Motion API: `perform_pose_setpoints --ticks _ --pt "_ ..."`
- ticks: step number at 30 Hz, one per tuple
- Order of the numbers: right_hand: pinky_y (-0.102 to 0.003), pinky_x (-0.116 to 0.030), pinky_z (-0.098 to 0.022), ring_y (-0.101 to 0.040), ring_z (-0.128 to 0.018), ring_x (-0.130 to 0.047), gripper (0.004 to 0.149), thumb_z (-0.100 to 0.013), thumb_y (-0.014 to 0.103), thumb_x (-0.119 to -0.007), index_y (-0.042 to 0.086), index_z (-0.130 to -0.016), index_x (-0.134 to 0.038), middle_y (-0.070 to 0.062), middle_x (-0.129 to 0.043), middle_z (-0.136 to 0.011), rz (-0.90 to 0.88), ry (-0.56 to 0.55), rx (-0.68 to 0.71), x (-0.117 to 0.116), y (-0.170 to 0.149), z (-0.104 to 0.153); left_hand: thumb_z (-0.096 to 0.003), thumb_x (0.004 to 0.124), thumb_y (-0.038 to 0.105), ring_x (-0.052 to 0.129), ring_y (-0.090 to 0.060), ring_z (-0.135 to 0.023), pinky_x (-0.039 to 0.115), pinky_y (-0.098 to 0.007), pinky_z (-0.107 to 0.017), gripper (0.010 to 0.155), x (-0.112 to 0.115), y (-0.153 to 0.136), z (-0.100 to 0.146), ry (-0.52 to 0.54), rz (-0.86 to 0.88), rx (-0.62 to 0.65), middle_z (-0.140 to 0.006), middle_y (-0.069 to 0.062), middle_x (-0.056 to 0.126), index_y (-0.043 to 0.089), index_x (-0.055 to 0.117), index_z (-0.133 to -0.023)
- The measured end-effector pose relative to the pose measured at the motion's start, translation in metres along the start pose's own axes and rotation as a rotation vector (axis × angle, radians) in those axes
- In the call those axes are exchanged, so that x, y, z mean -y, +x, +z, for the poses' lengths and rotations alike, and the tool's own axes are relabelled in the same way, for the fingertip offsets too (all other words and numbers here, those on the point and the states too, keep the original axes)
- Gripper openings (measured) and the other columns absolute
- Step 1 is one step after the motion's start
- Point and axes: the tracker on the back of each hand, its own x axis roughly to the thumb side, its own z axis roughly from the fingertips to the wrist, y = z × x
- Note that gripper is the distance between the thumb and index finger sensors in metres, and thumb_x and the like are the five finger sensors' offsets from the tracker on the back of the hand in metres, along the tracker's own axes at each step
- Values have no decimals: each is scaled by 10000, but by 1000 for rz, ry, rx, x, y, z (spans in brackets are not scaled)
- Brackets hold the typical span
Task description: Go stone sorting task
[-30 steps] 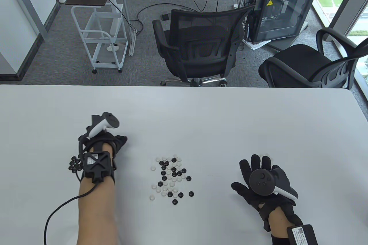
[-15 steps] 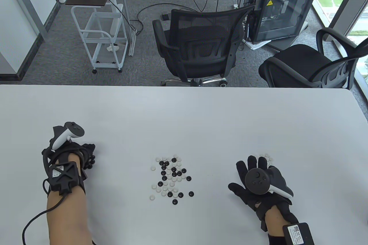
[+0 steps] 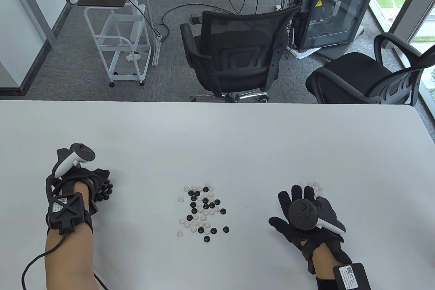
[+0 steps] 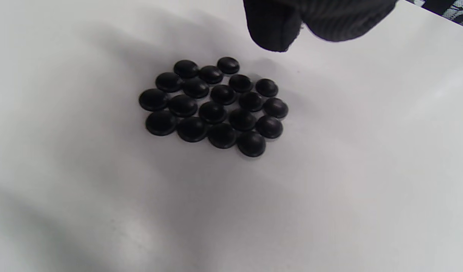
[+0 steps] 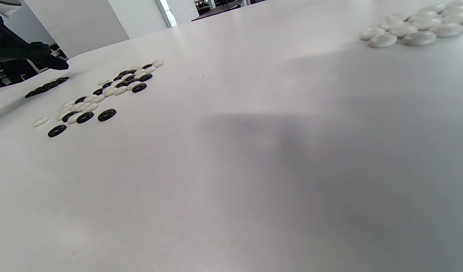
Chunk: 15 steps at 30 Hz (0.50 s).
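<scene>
- Table view: A mixed pile (image 3: pixel 202 211) of black and white stones lies at the table's (image 3: pixel 217 133) centre, between the two hands. The left hand (image 3: pixel 89 181) sits over the black pile (image 3: pixel 104 192) at far left; its fingers are hidden under the tracker, so whether they are together or apart cannot be told here. The right hand (image 3: pixel 302 213) lies flat with fingers spread and straight, holding nothing, its fingertips just short of the white pile (image 3: pixel 312 186) at far right. The mixed pile lies to the right of the left hand and to the left of the right hand; neither hand is clearly nearer. By colour, the next black stone would fall to the left hand and the next white one to the right.
- Left wrist view: The black pile (image 4: pixel 214 104) is a tight, single-layer cluster. Two gloved fingertips (image 4: pixel 273 26) hang close together just above its far edge, apart from the stones; no stone shows between them.
- Right wrist view: The white pile (image 5: pixel 416 26) sits at upper right, the mixed pile (image 5: pixel 103 92) well off to the left, the black pile (image 5: pixel 46 87) beyond it under the left hand (image 5: pixel 23 51). The right hand's own fingers are out of frame.
</scene>
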Motion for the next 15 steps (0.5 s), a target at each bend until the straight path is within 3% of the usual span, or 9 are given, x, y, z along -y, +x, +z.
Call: perform_pose_setpoints --ticks 5,10,15 --pt "-866 -36 -471 -733 -805 79 868 -613 472 -536 -135 -1142 -212 -533 -1 -1027 2 3 -1 0 0 0 -559 524 532 -198 -542 -943 -13 -822 -560 645 14 64 24 -54 -222 210 -1153 -221 -111 302 603 -1157" --pt "-866 -38 -472 -733 -806 76 865 -614 472 -535 -135 -1143 -218 -533 -6 -1029 0 3 -3 0 1 0 -559 538 524 -164 -548 -951 19 -825 -569 630 48 129 52 -95 -410 420 -1160 -229 -73 309 633 -1144" --pt "-866 -39 -471 -733 -807 76 866 -613 472 -536 -136 -1143 -221 -535 -6 -1028 2 0 4 1 3 0 -560 532 518 -175 -545 -947 14 -825 -570 627 81 174 61 -116 -495 548 -1151 -227 -92 321 590 -1152"
